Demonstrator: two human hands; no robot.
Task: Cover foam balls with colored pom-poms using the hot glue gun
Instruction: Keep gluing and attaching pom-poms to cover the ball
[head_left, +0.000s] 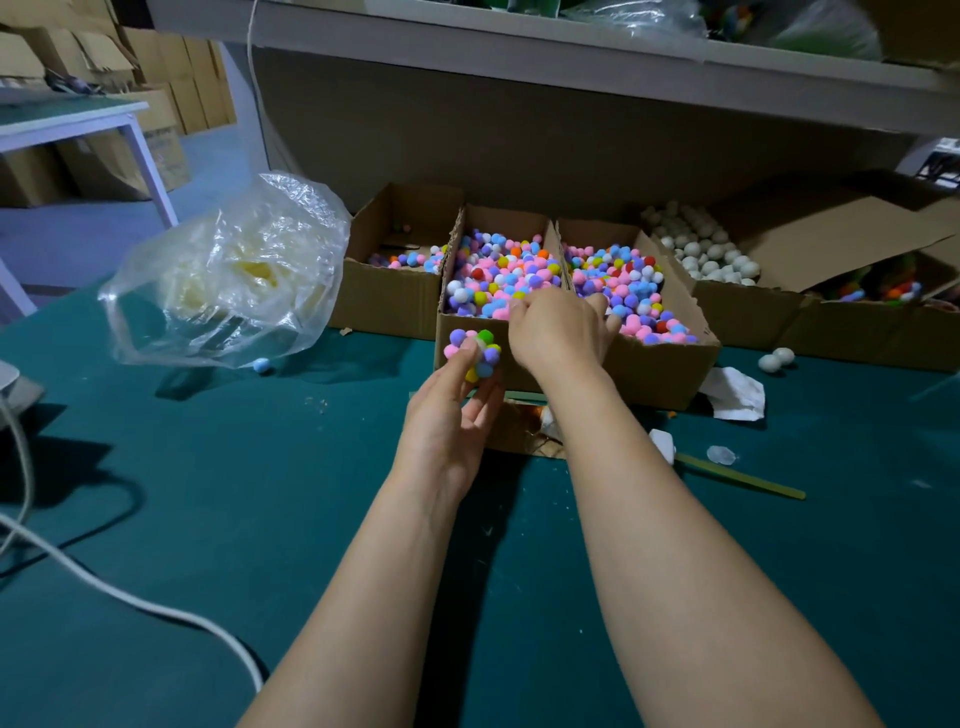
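The half-covered foam ball (474, 353) sits in the left hand (449, 415) beside boxed pom-poms (501, 273).

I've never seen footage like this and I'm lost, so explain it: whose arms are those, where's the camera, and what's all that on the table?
No machine here: this is one picture from a camera worn on a person's head, looking down at their own bare arms. The left hand holds in its fingers a small foam ball partly covered with coloured pom-poms. The right hand reaches into open cardboard boxes of loose coloured pom-poms; whether it has picked one up is hidden. Further right, another cardboard box holds plain white foam balls. Everything stands on a dark green table, with a crumpled clear plastic bag at the left and a white cable nearer the camera. No glue gun shows clearly.
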